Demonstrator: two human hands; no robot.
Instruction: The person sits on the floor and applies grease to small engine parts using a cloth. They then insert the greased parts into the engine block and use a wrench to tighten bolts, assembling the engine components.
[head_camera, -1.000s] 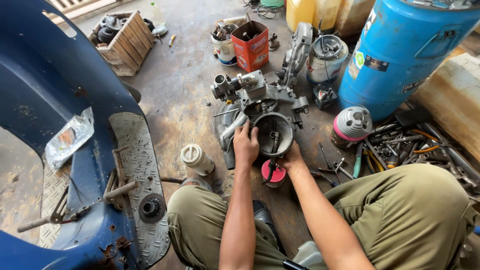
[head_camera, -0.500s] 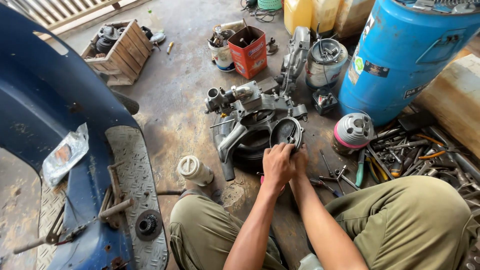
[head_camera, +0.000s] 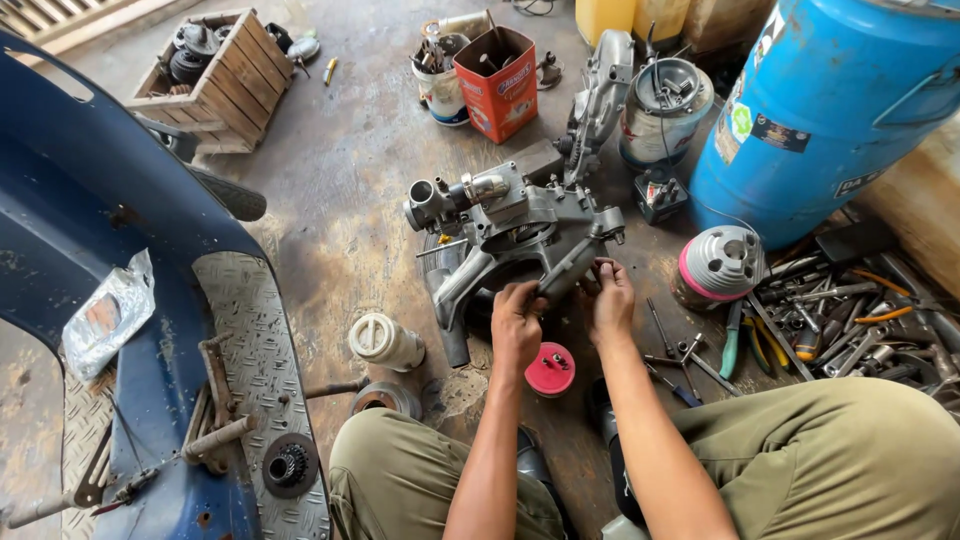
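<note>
The blue drum (head_camera: 830, 110) runs off the top edge, and both hands' fingertips hide behind the engine casing (head_camera: 520, 225)

Engine casing (head_camera: 520, 225): grey cast metal, grimy, with tubular ports at left end; tilted up on concrete floor, lower arm held at its near edge by both hands.

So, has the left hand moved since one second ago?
Yes. The left hand left the round opening of the engine casing and now grips its lower arm, closer to the red cap.
</note>
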